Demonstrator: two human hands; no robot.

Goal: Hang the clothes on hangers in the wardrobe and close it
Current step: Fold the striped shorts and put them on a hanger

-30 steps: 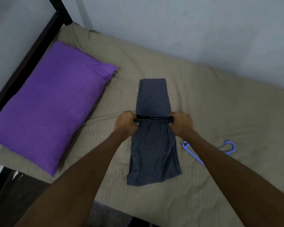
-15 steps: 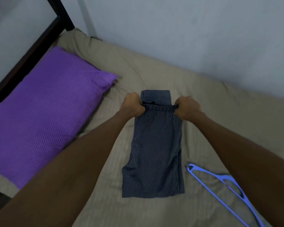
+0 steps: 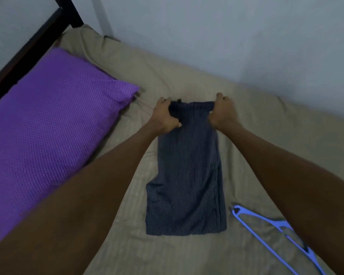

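Note:
Dark navy pinstriped shorts (image 3: 187, 179) lie lengthwise on the beige bed, folded in half, hems toward me. My left hand (image 3: 165, 116) grips the left end of the elastic waistband, and my right hand (image 3: 222, 112) grips its right end. Both hold the waistband at the far end of the garment, stretched flat between them. A blue plastic hanger (image 3: 266, 229) lies on the sheet to the right of the shorts, partly hidden under my right forearm. No wardrobe is in view.
A purple dotted pillow (image 3: 54, 126) fills the left side of the bed (image 3: 256, 135). A black metal bed frame (image 3: 28, 48) runs along the head end. A pale wall (image 3: 226, 36) borders the far side of the mattress.
My hands have carried the waistband away from me, unfolding the shorts over the lower layer until the garment lies at full length. The view has shifted, so the hanger sits lower right.

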